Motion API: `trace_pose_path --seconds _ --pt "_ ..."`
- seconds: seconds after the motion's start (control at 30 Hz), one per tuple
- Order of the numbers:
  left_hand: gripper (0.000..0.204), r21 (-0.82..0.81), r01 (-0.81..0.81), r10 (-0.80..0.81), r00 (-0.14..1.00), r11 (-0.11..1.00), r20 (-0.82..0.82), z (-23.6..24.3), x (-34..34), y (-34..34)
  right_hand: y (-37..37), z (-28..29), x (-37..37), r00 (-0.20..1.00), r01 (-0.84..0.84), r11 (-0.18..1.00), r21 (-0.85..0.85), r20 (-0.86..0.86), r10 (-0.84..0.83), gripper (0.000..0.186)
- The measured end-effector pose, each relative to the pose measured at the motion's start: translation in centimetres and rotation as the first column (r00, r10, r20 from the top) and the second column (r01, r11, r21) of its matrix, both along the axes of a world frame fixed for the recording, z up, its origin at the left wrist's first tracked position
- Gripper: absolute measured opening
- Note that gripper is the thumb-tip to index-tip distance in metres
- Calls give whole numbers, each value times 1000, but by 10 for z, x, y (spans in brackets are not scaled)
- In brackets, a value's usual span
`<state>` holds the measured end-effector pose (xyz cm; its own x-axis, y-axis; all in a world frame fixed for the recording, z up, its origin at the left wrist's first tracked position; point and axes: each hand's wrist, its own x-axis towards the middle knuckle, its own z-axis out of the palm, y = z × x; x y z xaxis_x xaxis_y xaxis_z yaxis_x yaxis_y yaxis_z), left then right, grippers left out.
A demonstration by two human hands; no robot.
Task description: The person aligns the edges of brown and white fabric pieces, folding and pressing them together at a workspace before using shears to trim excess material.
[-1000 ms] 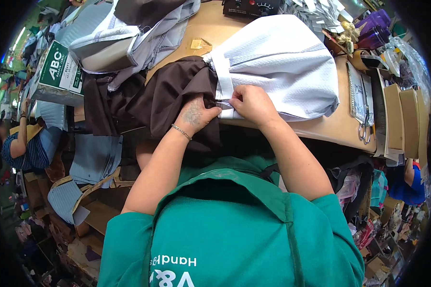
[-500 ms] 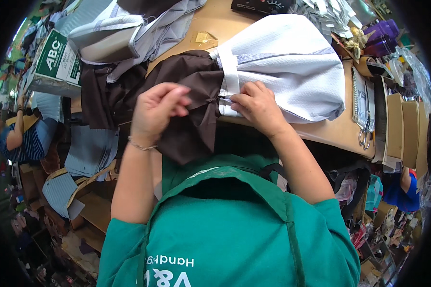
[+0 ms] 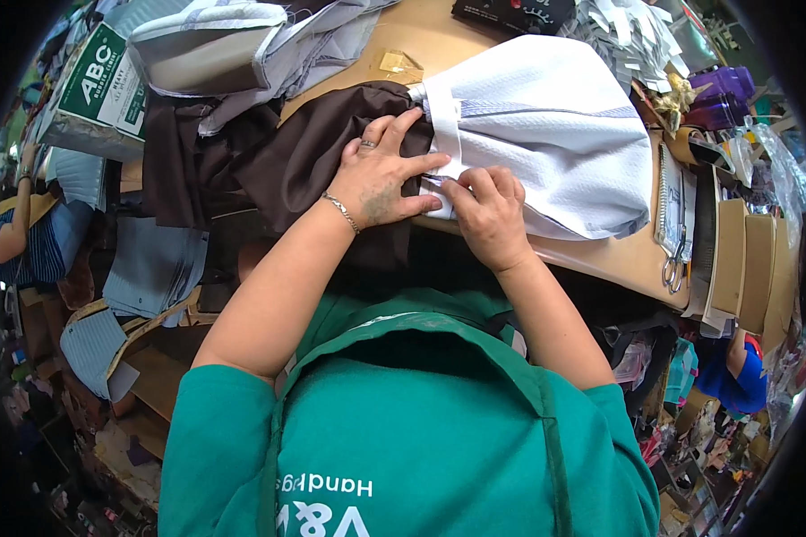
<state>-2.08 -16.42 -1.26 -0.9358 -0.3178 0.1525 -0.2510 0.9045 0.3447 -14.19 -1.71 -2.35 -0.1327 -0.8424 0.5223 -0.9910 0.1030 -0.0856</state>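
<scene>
A white textured fabric piece [image 3: 573,134], shaped like a bag, lies on the table with a smooth white band [image 3: 443,116] along its left end. Dark brown lining cloth [image 3: 287,161] spreads leftward from that band. My left hand [image 3: 387,174] rests on the brown cloth with fingers spread, its thumb and index fingertip reaching the band. Close beside it, my right hand [image 3: 493,215] is closed in a pinch at the near end of the band, where the white and brown fabrics meet. Its fingers cover exactly what is between them.
Scissors [image 3: 674,264] and a spiral notebook [image 3: 667,192] lie at the table's right edge. A green and white box [image 3: 98,89] stands at the left, beside grey-white fabric pieces [image 3: 206,54]. Shredded white strips [image 3: 627,36] and a purple container [image 3: 721,94] sit far right.
My left hand has come down from above the brown cloth and moved right, spreading on it beside the band. My right hand keeps its pinch near the band.
</scene>
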Motion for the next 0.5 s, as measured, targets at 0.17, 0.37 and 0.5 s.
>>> trace_pose_path --seconds 0.17,0.37,0.5 --pt "55 -8 1 -1 1000 1000 0 -4 1 -1 3 1 1 999 47 995 86 12 -48 20" --pt "55 -2 4 -4 1000 1000 -24 -9 0 -1 5 -1 5 993 96 988 122 -77 -87 22" --pt "55 -18 3 -3 1000 1000 -21 -10 2 -2 8 -1 13 977 169 979 112 -152 -151 23"
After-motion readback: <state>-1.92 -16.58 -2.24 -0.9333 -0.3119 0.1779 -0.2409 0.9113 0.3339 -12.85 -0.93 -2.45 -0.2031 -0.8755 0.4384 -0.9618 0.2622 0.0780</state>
